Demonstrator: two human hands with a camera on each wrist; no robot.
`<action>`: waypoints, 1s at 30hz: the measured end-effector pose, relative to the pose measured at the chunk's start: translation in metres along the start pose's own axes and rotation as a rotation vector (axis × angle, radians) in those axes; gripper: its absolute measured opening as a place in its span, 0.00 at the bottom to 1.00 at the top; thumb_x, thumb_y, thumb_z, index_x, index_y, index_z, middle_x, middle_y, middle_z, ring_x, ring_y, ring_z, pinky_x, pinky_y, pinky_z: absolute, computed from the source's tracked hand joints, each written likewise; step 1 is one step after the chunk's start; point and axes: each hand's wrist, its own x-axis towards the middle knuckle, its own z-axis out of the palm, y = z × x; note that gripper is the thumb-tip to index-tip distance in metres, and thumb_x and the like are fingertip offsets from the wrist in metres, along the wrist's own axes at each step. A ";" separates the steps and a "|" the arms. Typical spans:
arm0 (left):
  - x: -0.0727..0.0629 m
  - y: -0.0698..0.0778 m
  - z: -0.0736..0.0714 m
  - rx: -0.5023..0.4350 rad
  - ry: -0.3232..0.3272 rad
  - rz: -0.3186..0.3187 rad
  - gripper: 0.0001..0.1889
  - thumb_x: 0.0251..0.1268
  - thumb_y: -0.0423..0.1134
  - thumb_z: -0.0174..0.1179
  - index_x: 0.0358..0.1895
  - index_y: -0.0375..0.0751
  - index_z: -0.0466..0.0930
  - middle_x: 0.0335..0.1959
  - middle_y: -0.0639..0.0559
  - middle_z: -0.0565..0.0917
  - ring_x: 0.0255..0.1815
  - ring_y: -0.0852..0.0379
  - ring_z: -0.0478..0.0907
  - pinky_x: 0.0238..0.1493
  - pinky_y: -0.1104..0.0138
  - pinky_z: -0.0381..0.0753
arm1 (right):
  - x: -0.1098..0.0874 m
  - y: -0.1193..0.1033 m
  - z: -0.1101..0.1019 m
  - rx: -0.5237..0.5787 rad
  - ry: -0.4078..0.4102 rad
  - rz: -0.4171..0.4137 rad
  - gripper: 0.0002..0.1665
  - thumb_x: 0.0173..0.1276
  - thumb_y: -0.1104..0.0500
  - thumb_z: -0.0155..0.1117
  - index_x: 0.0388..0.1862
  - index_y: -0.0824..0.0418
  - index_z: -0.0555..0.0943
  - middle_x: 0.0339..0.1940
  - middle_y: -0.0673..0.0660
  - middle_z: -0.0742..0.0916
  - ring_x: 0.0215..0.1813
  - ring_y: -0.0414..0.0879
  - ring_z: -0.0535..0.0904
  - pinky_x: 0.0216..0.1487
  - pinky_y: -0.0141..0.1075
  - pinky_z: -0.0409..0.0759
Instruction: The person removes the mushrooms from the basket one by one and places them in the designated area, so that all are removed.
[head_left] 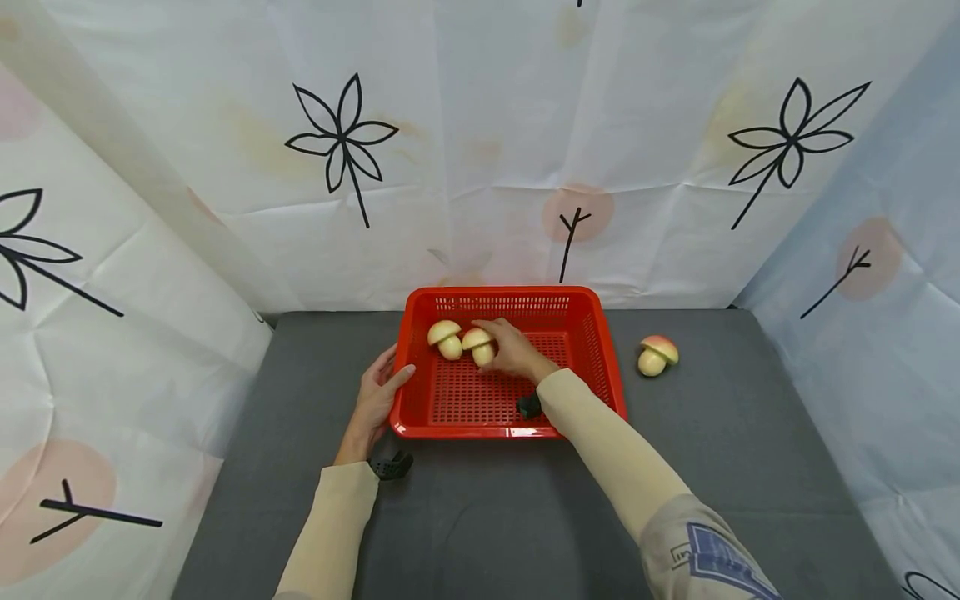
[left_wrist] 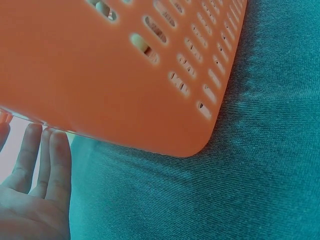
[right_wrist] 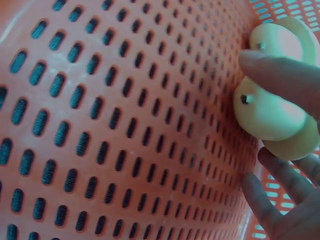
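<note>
My right hand pinches 1 mushroom between thumb and fingers while my left hand holds the red basket.

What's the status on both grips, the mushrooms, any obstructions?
Left grip holding red basket by its rim. Right grip holding one mushroom inside, second mushroom alongside. Third mushroom outside on gray table. No obstruction visible.

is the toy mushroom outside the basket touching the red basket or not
Apart. The head view shows a strip of bare grey table between the toy mushroom and the right side of the red basket.
</note>
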 end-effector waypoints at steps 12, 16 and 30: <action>0.003 -0.003 -0.001 0.004 0.004 -0.006 0.33 0.74 0.35 0.61 0.78 0.41 0.60 0.72 0.39 0.69 0.70 0.34 0.68 0.64 0.47 0.76 | -0.002 0.000 -0.003 -0.016 -0.016 0.002 0.53 0.53 0.60 0.84 0.76 0.59 0.68 0.60 0.62 0.77 0.58 0.55 0.74 0.58 0.48 0.77; 0.002 -0.003 -0.001 0.001 0.011 -0.009 0.33 0.74 0.35 0.61 0.78 0.41 0.61 0.72 0.40 0.70 0.70 0.34 0.68 0.64 0.47 0.76 | -0.005 -0.007 -0.009 0.037 -0.016 -0.005 0.51 0.53 0.59 0.84 0.74 0.59 0.70 0.60 0.62 0.77 0.58 0.55 0.73 0.58 0.49 0.77; 0.000 -0.001 0.000 0.005 0.017 -0.008 0.33 0.74 0.34 0.61 0.78 0.42 0.61 0.72 0.41 0.70 0.70 0.34 0.69 0.61 0.52 0.80 | -0.033 -0.027 -0.040 0.045 0.054 -0.075 0.53 0.51 0.48 0.86 0.74 0.59 0.71 0.65 0.56 0.78 0.64 0.52 0.73 0.63 0.50 0.77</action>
